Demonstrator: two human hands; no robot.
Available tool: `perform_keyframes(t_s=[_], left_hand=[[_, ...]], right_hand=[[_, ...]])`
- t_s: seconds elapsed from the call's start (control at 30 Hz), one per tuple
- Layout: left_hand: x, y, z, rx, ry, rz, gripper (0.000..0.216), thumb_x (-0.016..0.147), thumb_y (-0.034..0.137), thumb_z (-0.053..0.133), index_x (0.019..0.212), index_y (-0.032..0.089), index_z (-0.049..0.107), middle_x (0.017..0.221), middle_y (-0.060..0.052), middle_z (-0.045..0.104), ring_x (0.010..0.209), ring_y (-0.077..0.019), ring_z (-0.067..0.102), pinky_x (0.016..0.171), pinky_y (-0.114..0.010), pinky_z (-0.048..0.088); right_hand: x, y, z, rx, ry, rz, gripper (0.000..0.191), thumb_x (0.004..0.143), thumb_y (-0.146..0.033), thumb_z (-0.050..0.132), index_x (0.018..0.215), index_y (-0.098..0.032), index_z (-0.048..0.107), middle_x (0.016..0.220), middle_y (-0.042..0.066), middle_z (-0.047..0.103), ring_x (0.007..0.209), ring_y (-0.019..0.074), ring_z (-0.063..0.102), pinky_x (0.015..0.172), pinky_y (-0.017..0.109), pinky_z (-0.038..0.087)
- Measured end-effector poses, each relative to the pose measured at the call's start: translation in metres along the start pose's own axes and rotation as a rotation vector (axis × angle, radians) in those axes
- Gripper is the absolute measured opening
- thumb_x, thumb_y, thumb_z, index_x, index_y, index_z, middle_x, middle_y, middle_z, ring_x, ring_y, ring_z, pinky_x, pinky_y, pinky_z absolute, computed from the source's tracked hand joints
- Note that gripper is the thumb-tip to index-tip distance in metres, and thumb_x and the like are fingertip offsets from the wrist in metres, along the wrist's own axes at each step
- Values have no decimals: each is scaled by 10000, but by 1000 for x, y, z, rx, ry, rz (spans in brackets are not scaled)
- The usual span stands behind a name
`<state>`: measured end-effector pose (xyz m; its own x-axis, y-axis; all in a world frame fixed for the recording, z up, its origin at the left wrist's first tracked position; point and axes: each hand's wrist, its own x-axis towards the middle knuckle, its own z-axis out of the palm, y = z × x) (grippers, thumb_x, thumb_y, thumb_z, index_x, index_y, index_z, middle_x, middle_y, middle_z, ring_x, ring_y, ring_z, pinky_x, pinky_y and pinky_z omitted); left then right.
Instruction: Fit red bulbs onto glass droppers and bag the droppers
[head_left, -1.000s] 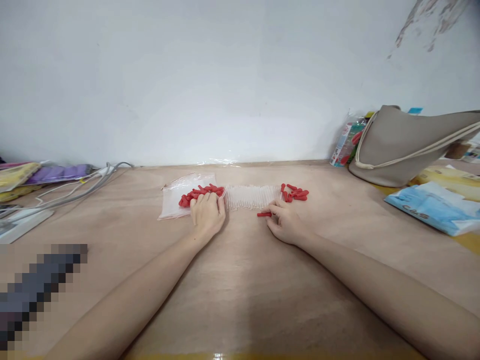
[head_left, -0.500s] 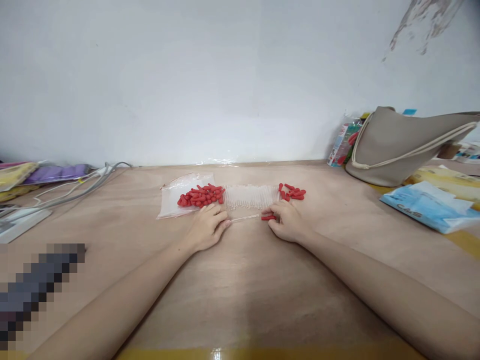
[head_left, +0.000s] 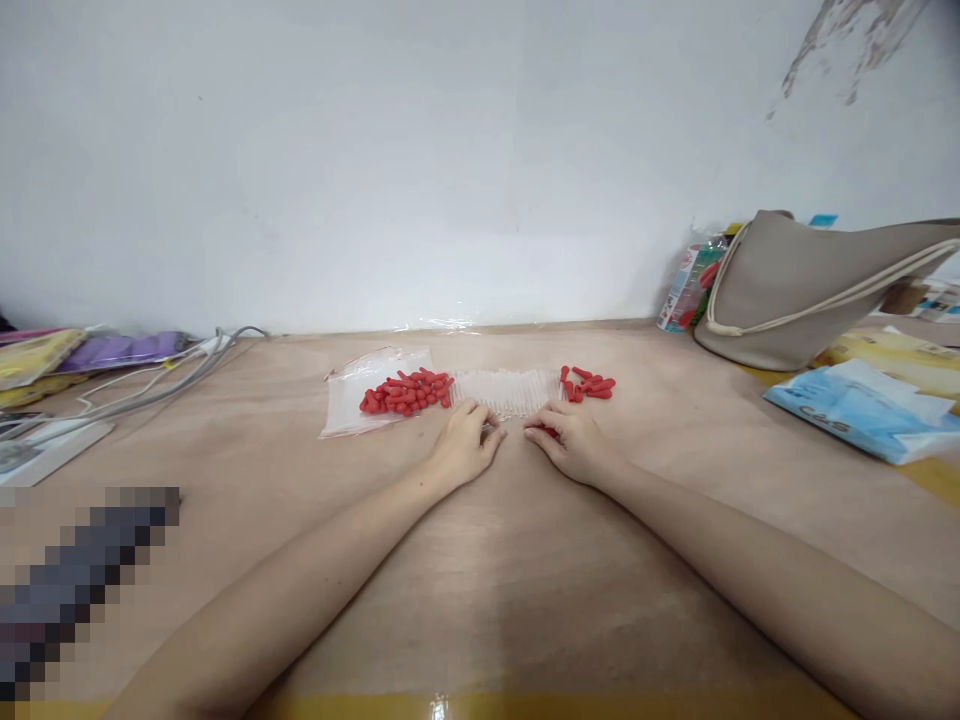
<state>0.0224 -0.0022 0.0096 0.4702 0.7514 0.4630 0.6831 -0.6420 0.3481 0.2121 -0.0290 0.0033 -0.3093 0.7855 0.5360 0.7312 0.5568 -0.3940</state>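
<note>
One-handed, pinches a mostly hidden red piece point(head_left: 552, 432) in the right hand point(head_left: 576, 442), at three o'clock from the left hand point(head_left: 466, 442) across a narrow gap, with long axis too covered to read. Cannot tell whether gripping anything with the left, curled near clear sticks point(head_left: 517, 391) at twelve o'clock. Differs from half a second ago in hands closer together, red more covered.

Now, well right of the right hand point(head_left: 574, 445), see a grey bag point(head_left: 795, 285), blue packet point(head_left: 832, 420) nearer; well left of the left hand point(head_left: 466, 442), see a purple packet point(head_left: 127, 350).
</note>
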Motion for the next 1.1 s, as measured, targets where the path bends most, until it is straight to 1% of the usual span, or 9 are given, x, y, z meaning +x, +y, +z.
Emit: perform_keyframes(t_s=[0.1,0.17,0.23,0.33,0.47,0.7,0.83,0.93,1.1], left_hand=[[2,-4,3,-45,14,-54,125,788,260,509,872,169,499,821,-42,534,798,-176,517,724,-314,441],[2,-6,3,-58,1,-61,123,790,258,510,874,169,505,806,-39,540,772,-172,522,703,-308,442],[1,-7,1,-48,-27,-41,81,803,244,494,798,170,525,785,-39,545,761,-171,521,704,-305,435],[-1,-6,-4,-35,-40,-5,120,824,224,462,743,166,529,771,-38,548,764,-170,514,710,-301,424],[-5,-4,-9,-46,-12,18,124,851,226,413,804,163,511,801,-39,551,781,-171,510,703,-299,419],[-7,-3,-8,-142,-70,57,105,867,220,384,850,176,478,801,-19,579,735,-148,529,656,-272,409],[-6,-3,-8,-174,-56,113,104,866,219,402,831,169,487,762,-10,577,704,-133,527,636,-249,400],[-7,-2,-10,-191,-39,155,116,865,214,404,825,159,497,752,-14,576,699,-128,524,635,-244,403],[-8,-1,-13,-240,-28,212,126,855,183,412,893,155,529,749,-17,593,665,-119,531,617,-235,418]], right_hand=[[0,-1,-1,51,25,9,136,832,-224,476,852,-182,604,821,52,583,737,151,532,660,278,423],[0,-2,-1,57,28,19,125,829,-227,488,856,-176,600,824,52,588,740,150,538,664,274,428],[0,-2,-1,53,20,26,124,822,-225,502,873,-171,601,837,57,589,752,152,543,673,277,432],[-1,0,0,30,-4,16,132,820,-210,500,880,-167,609,843,61,581,763,158,547,682,285,435],[-1,-3,1,42,-1,-26,131,824,-191,485,867,-168,607,836,56,564,759,151,543,700,285,433],[1,-11,0,148,-41,10,84,823,-196,475,847,-177,552,815,42,599,739,147,545,653,262,421],[1,-11,0,174,-57,62,80,833,-205,452,865,-176,519,791,32,605,702,141,546,620,253,406],[1,-10,0,174,-71,51,68,836,-207,442,852,-180,502,781,27,600,691,137,543,613,248,395],[1,-9,-1,177,-49,34,67,847,-206,414,855,-186,477,752,22,582,659,133,525,591,243,385]])
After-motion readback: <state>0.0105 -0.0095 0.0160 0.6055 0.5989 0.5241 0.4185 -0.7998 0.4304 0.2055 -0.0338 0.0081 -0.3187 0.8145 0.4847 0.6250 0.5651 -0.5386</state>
